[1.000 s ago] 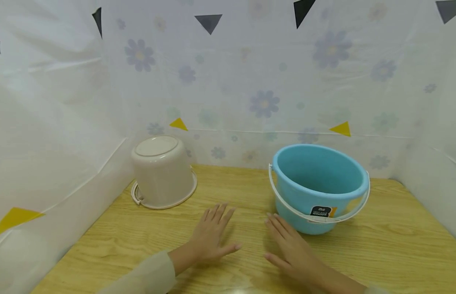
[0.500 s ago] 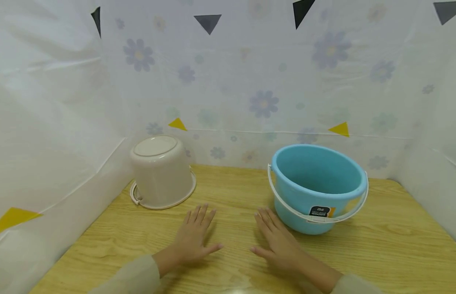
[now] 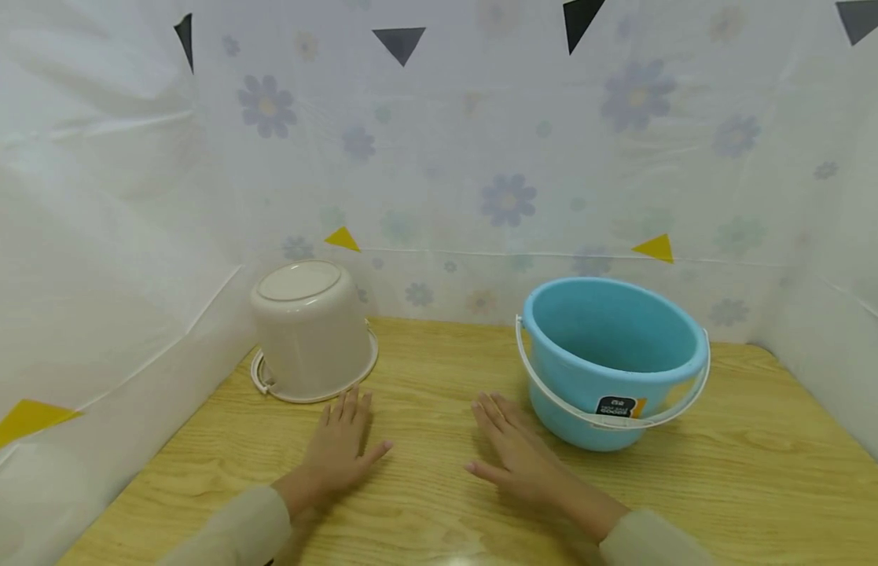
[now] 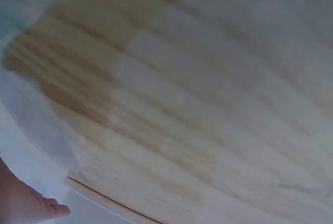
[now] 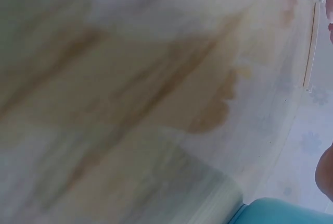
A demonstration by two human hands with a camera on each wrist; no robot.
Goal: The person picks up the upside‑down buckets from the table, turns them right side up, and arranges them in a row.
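My left hand lies low over the wooden table with straight fingers and the thumb spread to the right. Its fingertips reach right to the rim of an upside-down beige bucket. My right hand is held flat too, fingers extended, thumb pointing left, just left of a light blue bucket. That bucket stands upright, its white handle hanging down in front across a black label. Neither hand holds anything. In the left wrist view part of the left hand shows at the lower left corner; the blue bucket enters the right wrist view.
The wood-grain table is walled by white sheeting on the left and right. Behind it hangs a flower-patterned sheet. Black and yellow triangles, such as a yellow triangle, are stuck on the sheets.
My left hand has slid left toward the beige bucket. The right hand has also shifted left, slightly away from the blue bucket. Both buckets stay where they were.
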